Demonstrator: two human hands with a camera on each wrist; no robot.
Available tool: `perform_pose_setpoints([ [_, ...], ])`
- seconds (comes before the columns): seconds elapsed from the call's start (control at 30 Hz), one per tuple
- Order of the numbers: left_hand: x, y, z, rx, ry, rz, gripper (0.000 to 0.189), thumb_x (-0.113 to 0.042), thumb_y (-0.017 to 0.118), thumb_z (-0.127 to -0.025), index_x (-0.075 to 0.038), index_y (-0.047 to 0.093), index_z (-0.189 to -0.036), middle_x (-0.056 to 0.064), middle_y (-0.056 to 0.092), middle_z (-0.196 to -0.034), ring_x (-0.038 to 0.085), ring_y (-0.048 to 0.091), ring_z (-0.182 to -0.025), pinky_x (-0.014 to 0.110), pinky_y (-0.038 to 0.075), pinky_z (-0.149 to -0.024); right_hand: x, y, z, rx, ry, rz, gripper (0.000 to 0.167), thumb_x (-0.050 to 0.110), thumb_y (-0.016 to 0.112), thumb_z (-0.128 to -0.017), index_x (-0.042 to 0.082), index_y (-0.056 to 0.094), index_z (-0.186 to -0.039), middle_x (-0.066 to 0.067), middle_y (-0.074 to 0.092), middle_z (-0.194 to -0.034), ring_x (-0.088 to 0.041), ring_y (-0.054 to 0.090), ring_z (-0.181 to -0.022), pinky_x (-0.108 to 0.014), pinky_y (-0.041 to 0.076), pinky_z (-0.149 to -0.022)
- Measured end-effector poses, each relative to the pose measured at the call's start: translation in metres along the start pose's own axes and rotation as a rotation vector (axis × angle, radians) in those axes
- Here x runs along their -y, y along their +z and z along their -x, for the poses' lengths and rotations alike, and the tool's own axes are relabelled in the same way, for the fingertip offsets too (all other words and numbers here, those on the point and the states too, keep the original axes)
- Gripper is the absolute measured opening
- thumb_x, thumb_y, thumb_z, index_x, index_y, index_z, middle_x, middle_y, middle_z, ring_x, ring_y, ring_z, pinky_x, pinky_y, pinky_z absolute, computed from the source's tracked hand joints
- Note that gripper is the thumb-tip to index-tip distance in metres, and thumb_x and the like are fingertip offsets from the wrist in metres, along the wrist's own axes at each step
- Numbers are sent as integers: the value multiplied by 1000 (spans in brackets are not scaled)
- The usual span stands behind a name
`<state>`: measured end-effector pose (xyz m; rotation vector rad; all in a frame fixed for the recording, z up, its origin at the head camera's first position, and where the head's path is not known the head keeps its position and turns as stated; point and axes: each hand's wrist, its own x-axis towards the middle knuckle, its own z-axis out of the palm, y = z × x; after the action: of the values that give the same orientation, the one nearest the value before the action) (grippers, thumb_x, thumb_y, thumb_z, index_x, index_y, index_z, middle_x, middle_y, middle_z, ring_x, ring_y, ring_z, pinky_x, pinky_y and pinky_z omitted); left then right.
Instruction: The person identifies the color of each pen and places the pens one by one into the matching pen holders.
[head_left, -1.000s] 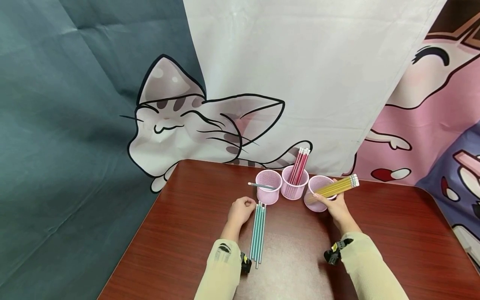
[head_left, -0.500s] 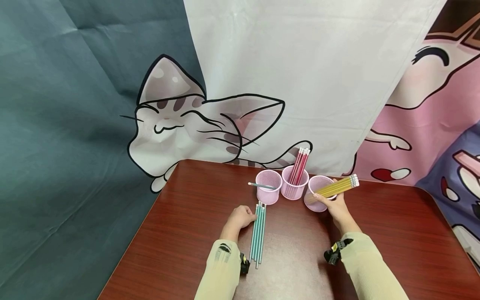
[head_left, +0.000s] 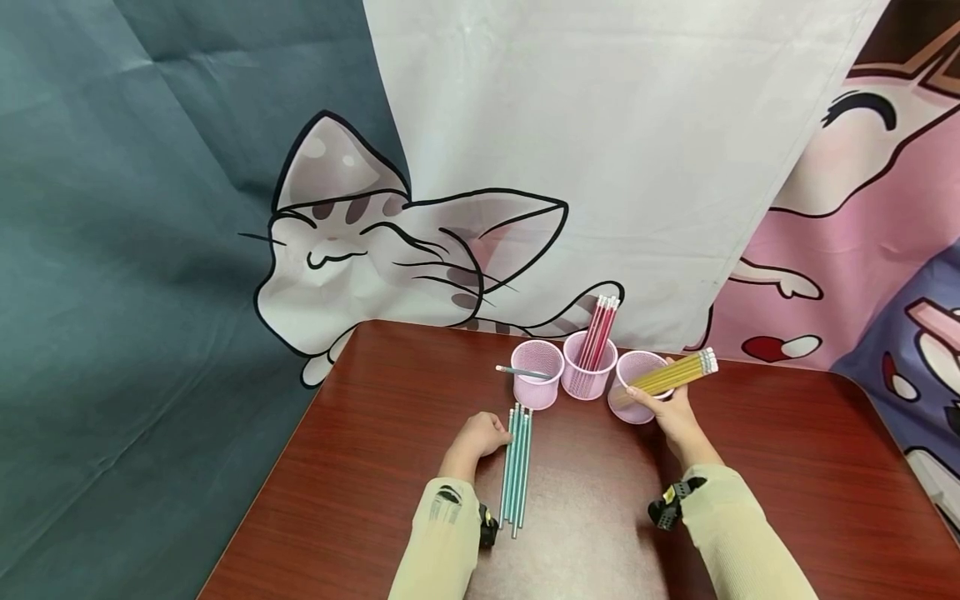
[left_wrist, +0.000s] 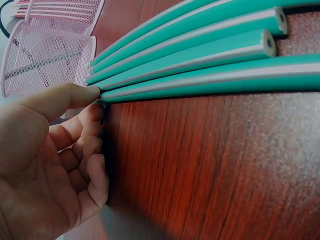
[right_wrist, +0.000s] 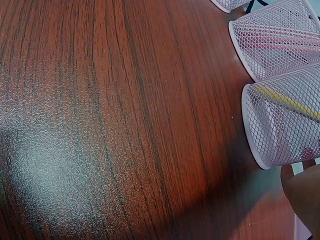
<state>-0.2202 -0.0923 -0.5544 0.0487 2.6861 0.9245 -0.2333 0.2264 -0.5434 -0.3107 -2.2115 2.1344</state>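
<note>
My left hand (head_left: 480, 437) pinches the eraser end of the leftmost green pencil (left_wrist: 210, 79) between thumb and forefinger. Beside that pencil, several other green pencils (head_left: 521, 467) lie side by side on the table. At the right, my right hand (head_left: 675, 417) grips a pink mesh pencil cup (head_left: 628, 408), its thumb near the rim. Yellow pencils (head_left: 678, 372) lean out of this cup to the right. Only part of the right hand shows in the right wrist view, below the cup (right_wrist: 280, 135).
The left mesh cup (head_left: 538, 396) holds one green pencil (head_left: 522, 372) tilted over its rim. Red pencils (head_left: 599, 333) stand in the middle cup (head_left: 587, 387). A brown wooden table (head_left: 360, 450) lies beneath, with a printed cloth (head_left: 637, 150) hanging behind its back edge.
My left hand has come down slightly from the top of the green pencils and pinched the leftmost one, which has shifted slightly. The right hand and its cup have stayed still.
</note>
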Motion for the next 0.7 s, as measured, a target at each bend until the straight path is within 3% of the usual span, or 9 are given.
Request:
perform_pose_setpoints([
  [0.33, -1, 0, 0, -17, 9, -20, 20, -17, 69, -72, -10, 54, -61, -1, 50, -58, 13, 46, -56, 26, 40, -52, 1, 1, 2, -6, 7, -4, 95, 6, 67, -82, 14, -1, -147, -16, 18, -145, -22, 21, -129, -29, 15, -108],
  [0.7, -6, 2, 1, 1, 19, -146, 27, -25, 71, -74, -10, 56, -57, -1, 51, -57, 15, 48, -56, 28, 43, -55, 0, 1, 1, -3, -4, -13, 94, 6, 67, -82, 13, 0, -147, -15, 21, -143, -21, 24, -127, -29, 16, -107],
])
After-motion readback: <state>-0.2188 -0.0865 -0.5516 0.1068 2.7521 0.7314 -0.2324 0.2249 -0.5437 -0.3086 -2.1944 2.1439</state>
